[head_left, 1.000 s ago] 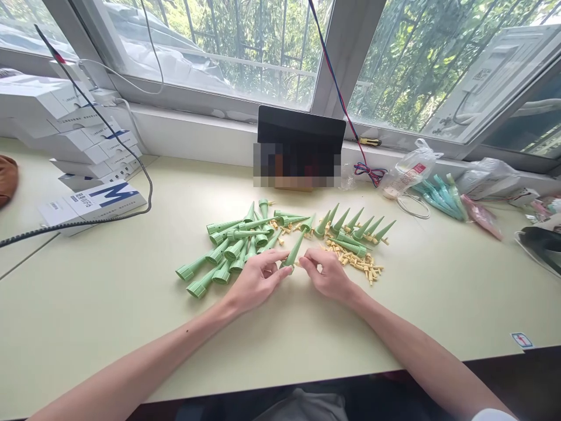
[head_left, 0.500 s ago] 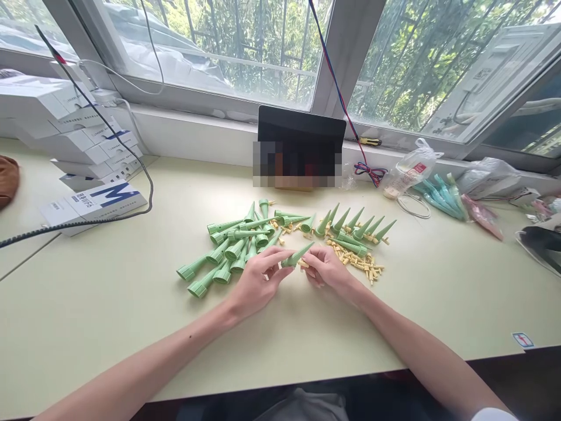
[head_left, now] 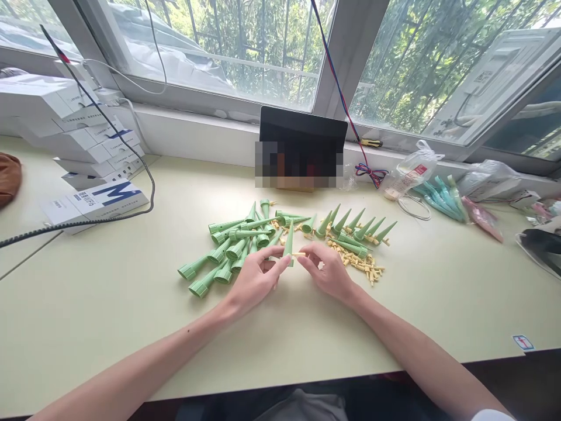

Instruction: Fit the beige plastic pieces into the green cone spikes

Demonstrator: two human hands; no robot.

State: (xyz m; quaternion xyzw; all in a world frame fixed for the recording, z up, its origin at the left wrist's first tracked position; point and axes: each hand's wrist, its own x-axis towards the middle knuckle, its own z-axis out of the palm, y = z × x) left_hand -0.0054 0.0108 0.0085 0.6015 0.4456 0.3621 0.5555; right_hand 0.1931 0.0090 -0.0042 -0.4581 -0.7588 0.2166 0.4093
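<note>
Bright daylight from the windows (head_left: 214, 52), soft shadows, stretched edges.

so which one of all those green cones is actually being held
The green cone pointing up in the left hand, with a yellow piece at its side; neither hand holds another.

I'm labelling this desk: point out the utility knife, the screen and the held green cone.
Utility knife (head_left: 370, 142), head view: its handle.
Screen (head_left: 303, 127), head view: dark upper middle.
Held green cone (head_left: 290, 242), head view: tapered side.

Desk (head_left: 131, 292), windows (head_left: 219, 47) and boxes (head_left: 94, 143) suggest an office.
</note>
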